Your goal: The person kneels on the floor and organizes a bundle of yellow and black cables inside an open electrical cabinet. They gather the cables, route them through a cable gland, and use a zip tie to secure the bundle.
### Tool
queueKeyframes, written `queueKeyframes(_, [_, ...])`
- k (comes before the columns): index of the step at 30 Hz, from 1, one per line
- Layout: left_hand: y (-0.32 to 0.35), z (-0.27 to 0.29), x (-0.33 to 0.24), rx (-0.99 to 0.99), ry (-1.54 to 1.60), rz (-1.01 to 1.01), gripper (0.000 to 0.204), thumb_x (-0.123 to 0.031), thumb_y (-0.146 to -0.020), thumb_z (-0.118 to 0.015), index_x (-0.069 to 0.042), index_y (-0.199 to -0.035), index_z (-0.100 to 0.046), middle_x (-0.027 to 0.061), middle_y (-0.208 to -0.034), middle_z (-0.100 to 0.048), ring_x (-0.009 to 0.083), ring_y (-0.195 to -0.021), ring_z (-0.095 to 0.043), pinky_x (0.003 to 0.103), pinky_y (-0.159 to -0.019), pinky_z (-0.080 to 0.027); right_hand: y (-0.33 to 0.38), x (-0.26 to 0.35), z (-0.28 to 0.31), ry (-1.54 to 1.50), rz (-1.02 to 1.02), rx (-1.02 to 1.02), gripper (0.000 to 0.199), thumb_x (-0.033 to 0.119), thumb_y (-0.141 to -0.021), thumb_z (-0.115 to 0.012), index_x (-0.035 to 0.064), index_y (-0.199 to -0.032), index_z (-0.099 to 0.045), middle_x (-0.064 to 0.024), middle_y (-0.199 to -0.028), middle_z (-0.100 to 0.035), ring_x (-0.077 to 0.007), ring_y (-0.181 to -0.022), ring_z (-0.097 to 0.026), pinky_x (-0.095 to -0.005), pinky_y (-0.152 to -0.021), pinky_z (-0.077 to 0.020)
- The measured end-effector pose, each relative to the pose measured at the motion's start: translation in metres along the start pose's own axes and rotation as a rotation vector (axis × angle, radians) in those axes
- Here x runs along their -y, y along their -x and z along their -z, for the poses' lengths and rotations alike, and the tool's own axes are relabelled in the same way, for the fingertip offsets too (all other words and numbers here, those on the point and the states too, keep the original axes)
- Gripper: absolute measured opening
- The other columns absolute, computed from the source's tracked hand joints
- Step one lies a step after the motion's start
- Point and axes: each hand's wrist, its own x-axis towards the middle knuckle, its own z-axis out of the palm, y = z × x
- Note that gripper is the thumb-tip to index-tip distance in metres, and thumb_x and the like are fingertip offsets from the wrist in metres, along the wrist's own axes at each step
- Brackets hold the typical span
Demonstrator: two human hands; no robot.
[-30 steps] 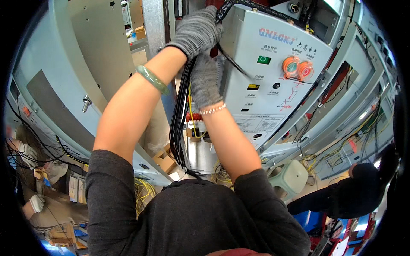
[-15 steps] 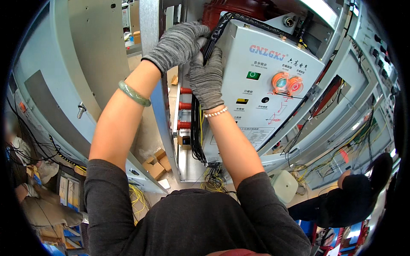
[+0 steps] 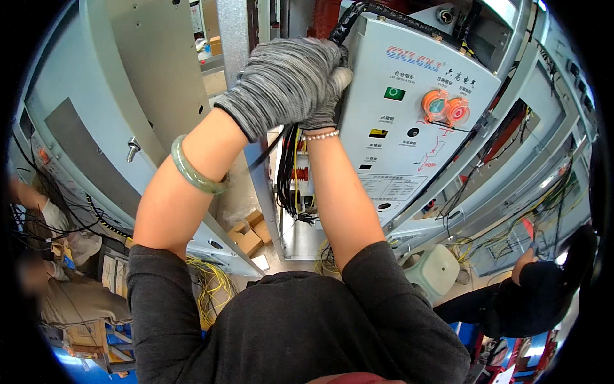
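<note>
A black-wrapped wire bundle runs along the top edge of a grey switchgear panel and down its left side. My left hand, in a grey striped knit glove, is closed round the bundle at the panel's upper left corner. Just below and partly behind it, my right hand, gloved alike, is closed on the same bundle; most of its fingers are hidden. Beneath both hands the loose black wires hang down with a few yellow ones. A dark strip sticks out below my left hand.
Red ribbed insulators show behind the hanging wires. A steel post and an open cabinet door stand at the left. On the floor are cardboard boxes, yellow wires and a pale green stool. Other people are at both sides.
My left hand has come down and right, now overlapping my right hand. The loose wires hang higher and farther left. A dark strip now shows below my left hand, and the view has shifted slightly.
</note>
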Motion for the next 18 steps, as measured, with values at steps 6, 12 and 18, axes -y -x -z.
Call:
queueKeyframes(6, [-0.028, -0.035, 0.045, -0.205, 0.204, 0.156, 0.052, -0.049, -0.083, -0.054, -0.006, -0.111, -0.059, 0.0170, -0.093, -0.065, 0.0264, -0.084, -0.064, 0.034, -0.081, -0.049, -0.013, 0.007, -0.007, 0.744, 0.201, -0.400, 0.039, 0.034, -0.092, -0.036, -0.0013, -0.098, -0.054, -0.0127, -0.088, -0.060, -0.0211, -0.074, -0.059, -0.0336, -0.066, -0.0510])
queueKeyframes(12, [-0.044, -0.041, 0.044, -0.047, 0.234, 0.220, 0.045, -0.044, -0.082, -0.055, -0.007, -0.107, -0.060, 0.0162, -0.093, -0.064, 0.0285, -0.091, -0.062, 0.040, -0.085, -0.046, -0.001, 0.010, -0.043, 0.494, -0.154, -0.634, 0.044, 0.043, -0.090, -0.043, 0.0030, -0.104, -0.053, -0.0139, -0.093, -0.061, -0.0249, -0.077, -0.060, -0.0325, -0.068, -0.0508])
queueKeyframes(18, [-0.045, -0.053, 0.033, -0.108, 0.146, 0.204, 0.047, -0.031, -0.083, -0.058, -0.002, -0.118, -0.047, 0.0217, -0.094, -0.061, 0.0332, -0.090, -0.060, 0.041, -0.085, -0.047, 0.041, -0.002, -0.015, 0.835, -0.213, -0.513, 0.042, 0.042, -0.094, -0.040, 0.0033, -0.105, -0.053, -0.0114, -0.088, -0.062, -0.0213, -0.076, -0.063, -0.0332, -0.057, -0.0530])
